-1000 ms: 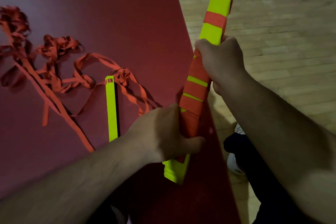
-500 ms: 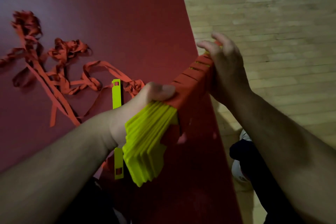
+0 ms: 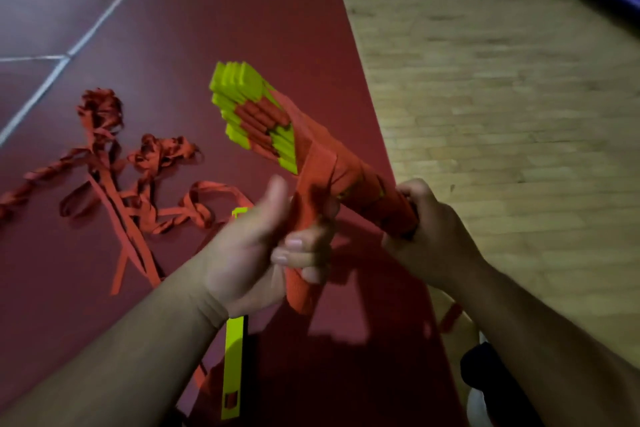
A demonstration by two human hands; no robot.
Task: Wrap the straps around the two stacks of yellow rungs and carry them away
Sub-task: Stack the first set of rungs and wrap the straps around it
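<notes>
The red mat (image 3: 214, 28) takes up most of the ground, with bare wooden floor (image 3: 502, 97) to its right. It serves as the work area, so everything loose lies on it.

Held above the mat's edge is the stack of yellow rungs (image 3: 249, 94), slanted with its fanned ends up and away from the person. Orange strap (image 3: 322, 163) is wound thickly round its middle and near part, which I take as binding that is almost finished.

To the left, well apart, the tangle of loose straps (image 3: 138, 184) lies on the mat, likely for the second stack. A single yellow rung (image 3: 233, 367) lies flat under the left forearm.

The right hand (image 3: 433, 229) has its fingers (image 3: 412, 191) curled round the stack's near end to steady it. The left hand (image 3: 256, 246) has its fingers (image 3: 294, 243) clamped on a folded length of strap with the thumb up, probably keeping the wrap taut.

Half a second ago the fanned yellow ends pointed down toward the person, by the left hand. Now they point away, so the stack has been swung end for end.
</notes>
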